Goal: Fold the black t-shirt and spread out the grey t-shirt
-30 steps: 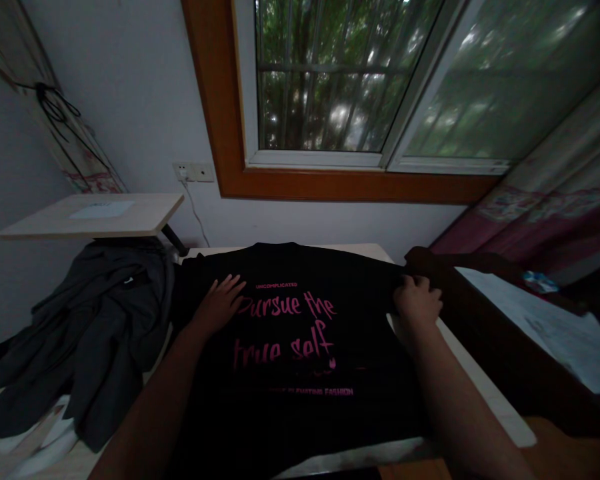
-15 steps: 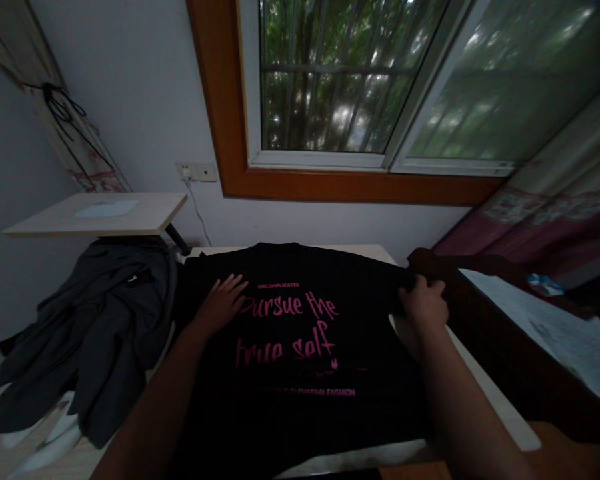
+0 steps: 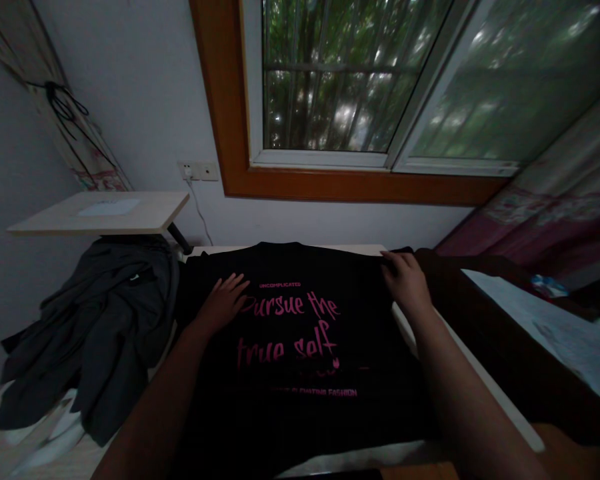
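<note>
A black T-shirt (image 3: 375, 333) with pink lettering lies spread over a light tabletop, collar toward the window. My left hand (image 3: 225, 300) rests flat on the shirt's left chest, fingers stretched out beside the top words. At the shirt's right shoulder, my right hand (image 3: 407, 280) has its fingers bent round the dark cloth near the sleeve, thumb and forefinger toward the seam. Part of the sleeve is hidden under that hand. The lower hem falls near the table's front edge, where a pale strip shows.
A dark grey garment (image 3: 125, 320) is heaped at the left under a small raised shelf (image 3: 170, 212) holding a paper. On the right stands a dark brown surface (image 3: 470, 333) with a pale sheet (image 3: 540, 327). Behind are a wall socket (image 3: 197, 171) with a cord and the window.
My right hand has moved left and slightly away from me along the shirt's shoulder, and the right sleeve has shifted with it. My left hand stays in place.
</note>
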Available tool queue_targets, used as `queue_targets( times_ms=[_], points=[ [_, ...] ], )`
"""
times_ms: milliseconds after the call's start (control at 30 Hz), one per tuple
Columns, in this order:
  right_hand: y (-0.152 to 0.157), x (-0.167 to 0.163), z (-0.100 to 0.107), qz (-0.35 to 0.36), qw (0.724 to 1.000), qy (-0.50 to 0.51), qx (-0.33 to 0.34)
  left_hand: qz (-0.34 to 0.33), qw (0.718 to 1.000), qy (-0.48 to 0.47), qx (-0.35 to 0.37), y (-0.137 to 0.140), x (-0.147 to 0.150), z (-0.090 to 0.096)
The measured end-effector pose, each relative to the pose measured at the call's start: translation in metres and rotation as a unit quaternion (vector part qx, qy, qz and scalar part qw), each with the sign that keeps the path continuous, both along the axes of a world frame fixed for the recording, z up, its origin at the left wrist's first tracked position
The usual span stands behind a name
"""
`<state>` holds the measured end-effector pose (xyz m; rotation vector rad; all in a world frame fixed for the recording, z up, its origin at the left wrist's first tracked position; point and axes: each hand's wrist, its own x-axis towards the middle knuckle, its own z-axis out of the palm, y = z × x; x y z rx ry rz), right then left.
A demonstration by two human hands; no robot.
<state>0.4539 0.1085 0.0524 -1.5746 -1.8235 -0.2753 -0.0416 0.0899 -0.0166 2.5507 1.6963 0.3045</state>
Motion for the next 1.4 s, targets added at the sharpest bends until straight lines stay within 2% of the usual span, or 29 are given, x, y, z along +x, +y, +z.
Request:
queue_targets(
  times_ms=[100, 167, 267, 400, 467, 533, 600, 667, 733, 800, 867, 967, 1100, 1167, 1267, 1400],
  points=[
    [-0.005, -0.039, 0.017, 0.112, 0.993, -0.008, -0.026, -0.001, 1.0, 0.003, 0.001, 0.0, 0.0, 0.0],
    [-0.01, -0.065, 0.019, 0.191, 0.98, -0.017, -0.048, -0.003, 1.0, 0.004, 0.004, -0.001, 0.0, 0.001],
    [-0.019, -0.098, 0.01, 0.292, 0.952, -0.043, -0.083, -0.004, 1.0, 0.003, 0.005, -0.001, 0.0, 0.0],
    [-0.032, -0.119, -0.008, 0.36, 0.923, -0.056, -0.122, -0.001, 1.0, 0.003, 0.005, 0.0, -0.001, 0.0],
    [-0.035, -0.12, -0.013, 0.363, 0.921, -0.042, -0.132, -0.004, 1.0, 0.001, 0.006, 0.0, -0.001, 0.0],
    [-0.035, -0.115, -0.015, 0.335, 0.933, -0.01, -0.13, -0.005, 1.0, -0.001, 0.005, 0.0, -0.001, -0.001],
    [-0.03, -0.106, -0.017, 0.264, 0.958, 0.028, -0.111, -0.006, 1.0, -0.002, 0.005, 0.0, -0.002, -0.001],
    [-0.023, -0.097, -0.022, 0.164, 0.982, 0.05, -0.083, -0.007, 1.0, -0.004, 0.006, 0.0, -0.002, -0.001],
    [-0.016, -0.09, -0.03, 0.078, 0.993, 0.048, -0.069, -0.006, 1.0, -0.004, 0.007, 0.0, -0.002, -0.002],
    [-0.012, -0.087, -0.04, 0.05, 0.995, 0.035, -0.08, -0.005, 1.0, -0.003, 0.006, 0.001, -0.001, -0.002],
    [-0.012, -0.09, -0.046, 0.079, 0.992, 0.027, -0.099, -0.005, 1.0, -0.002, 0.006, 0.001, -0.001, -0.002],
    [-0.019, -0.102, -0.044, 0.175, 0.976, 0.028, -0.125, -0.005, 1.0, -0.001, 0.006, 0.001, -0.001, -0.002],
    [-0.037, -0.126, -0.027, 0.331, 0.927, 0.031, -0.172, -0.001, 1.0, 0.001, 0.002, -0.001, 0.0, 0.001],
    [-0.046, -0.135, -0.02, 0.375, 0.909, 0.028, -0.18, -0.001, 1.0, 0.001, 0.001, -0.002, 0.001, 0.002],
    [-0.049, -0.139, -0.019, 0.386, 0.907, 0.034, -0.166, -0.002, 1.0, 0.002, -0.002, -0.002, 0.001, 0.004],
    [-0.037, -0.124, -0.032, 0.31, 0.941, 0.042, -0.131, -0.003, 1.0, 0.002, -0.003, 0.0, 0.0, 0.002]
  ],
)
